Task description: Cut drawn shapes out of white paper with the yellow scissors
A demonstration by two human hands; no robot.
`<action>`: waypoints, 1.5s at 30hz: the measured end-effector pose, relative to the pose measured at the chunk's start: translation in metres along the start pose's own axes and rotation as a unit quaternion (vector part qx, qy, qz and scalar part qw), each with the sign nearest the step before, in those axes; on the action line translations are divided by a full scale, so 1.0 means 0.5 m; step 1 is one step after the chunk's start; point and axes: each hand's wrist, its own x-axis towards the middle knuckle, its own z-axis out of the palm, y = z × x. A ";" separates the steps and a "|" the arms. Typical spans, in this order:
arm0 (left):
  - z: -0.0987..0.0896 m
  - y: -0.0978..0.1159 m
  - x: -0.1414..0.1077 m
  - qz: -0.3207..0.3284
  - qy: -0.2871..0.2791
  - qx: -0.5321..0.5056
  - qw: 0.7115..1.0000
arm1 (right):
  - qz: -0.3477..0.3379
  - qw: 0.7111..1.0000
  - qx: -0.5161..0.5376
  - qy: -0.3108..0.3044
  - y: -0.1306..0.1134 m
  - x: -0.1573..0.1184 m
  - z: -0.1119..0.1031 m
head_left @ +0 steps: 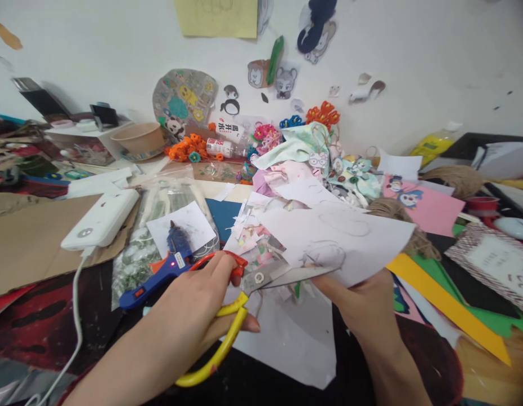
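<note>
My left hand (pixel 193 316) grips scissors (pixel 240 290) with yellow and red handles; their steel blades point right and meet the lower edge of a white paper sheet (pixel 341 237). My right hand (pixel 363 307) holds that sheet from below, near its bottom edge. The sheet carries faint pencil outlines. Under both hands lies another white sheet (pixel 290 338) on the dark table.
A blue glue gun (pixel 168 270) lies just left of the scissors, next to a white power bank (pixel 102 220) with a cable. Cardboard (pixel 28 242) covers the left. Coloured paper (pixel 447 304), twine (pixel 396 214), paper scraps and craft flowers (pixel 193 148) crowd the middle and right.
</note>
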 end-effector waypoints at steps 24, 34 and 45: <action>0.002 -0.013 0.001 0.000 0.001 -0.018 1.000 | 0.070 0.987 0.027 -0.143 0.007 0.015 -0.011; 0.009 -0.016 -0.003 0.008 -0.002 -0.019 1.000 | 0.084 0.987 0.018 -0.132 0.003 0.013 -0.010; 0.017 -0.014 -0.003 0.020 0.007 -0.013 1.000 | 0.087 0.988 0.024 -0.123 -0.003 0.012 -0.007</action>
